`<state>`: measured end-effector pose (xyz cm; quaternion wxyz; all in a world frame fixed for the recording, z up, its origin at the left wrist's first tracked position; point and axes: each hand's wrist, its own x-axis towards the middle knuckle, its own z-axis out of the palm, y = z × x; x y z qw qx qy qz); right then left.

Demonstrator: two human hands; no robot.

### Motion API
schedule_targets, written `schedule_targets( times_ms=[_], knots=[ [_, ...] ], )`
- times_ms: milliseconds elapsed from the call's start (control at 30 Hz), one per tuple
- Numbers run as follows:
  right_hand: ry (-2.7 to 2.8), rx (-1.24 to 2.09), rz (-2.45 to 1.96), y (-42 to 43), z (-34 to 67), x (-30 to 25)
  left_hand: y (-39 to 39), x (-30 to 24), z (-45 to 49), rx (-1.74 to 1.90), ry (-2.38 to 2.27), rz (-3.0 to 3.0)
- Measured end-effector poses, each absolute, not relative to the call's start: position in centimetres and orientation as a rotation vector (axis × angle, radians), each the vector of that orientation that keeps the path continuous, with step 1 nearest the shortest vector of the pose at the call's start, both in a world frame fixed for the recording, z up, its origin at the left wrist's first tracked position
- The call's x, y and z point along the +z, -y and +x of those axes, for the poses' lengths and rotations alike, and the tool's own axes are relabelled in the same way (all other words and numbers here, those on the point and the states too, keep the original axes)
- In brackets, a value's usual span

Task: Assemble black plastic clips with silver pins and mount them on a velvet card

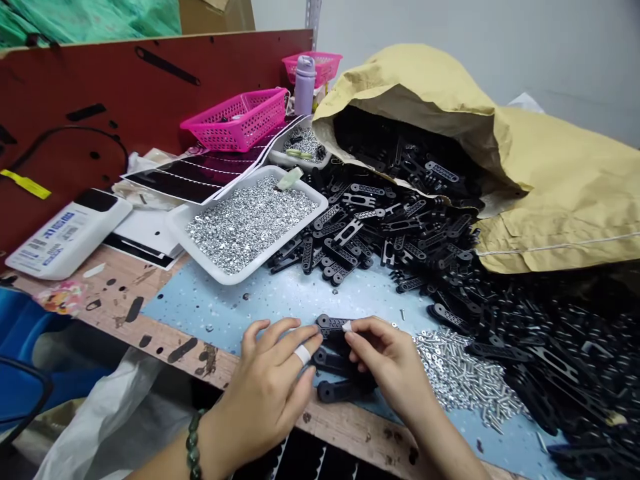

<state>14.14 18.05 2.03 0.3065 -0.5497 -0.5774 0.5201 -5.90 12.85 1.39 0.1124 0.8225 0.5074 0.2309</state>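
Note:
My left hand [280,373] lies palm down on the blue mat, fingers stretched out, a white band round one finger. Its fingertips reach the left ends of the black plastic arms lying in a row, among them the top arm [330,324] and the lowest arm [337,391]. Over the right part of this row, my right hand [393,357] has thumb and index finger pinched together. A small whitish bit shows at their tips, too small to name. Right beside that hand spreads a heap of silver screws and nuts [465,377].
A white tray of small metal nuts [223,272] stands behind my hands. Loose black parts [350,247] spill from a yellow paper sack [425,67]. Pink baskets [240,127], a purple bottle [305,87] and a white container [65,237] stand farther back.

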Motion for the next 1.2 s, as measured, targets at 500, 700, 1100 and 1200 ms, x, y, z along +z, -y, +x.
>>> schedule_targets(
  times_ms=[500, 700, 1100, 1200],
  knots=[
    [1.644, 1.280, -1.601, -18.5, 12.5, 1.7, -12.6, 0.5, -5.8, 0.749, -1.467, 2.482],
    [2.007, 0.852, -1.686, -18.7, 12.6, 1.8, -13.2, 1.1, -5.3, 0.702, -1.467, 2.472],
    [2.007, 1.095, -1.106, -17.6, 13.5, 4.7, -14.9, 2.9, -4.5, 0.788, -1.482, 2.144],
    [1.661, 1.306, -1.380, -18.8, 14.0, 3.4, -15.0, 2.6, -4.3, 0.834, -1.606, 2.057]
  ],
)
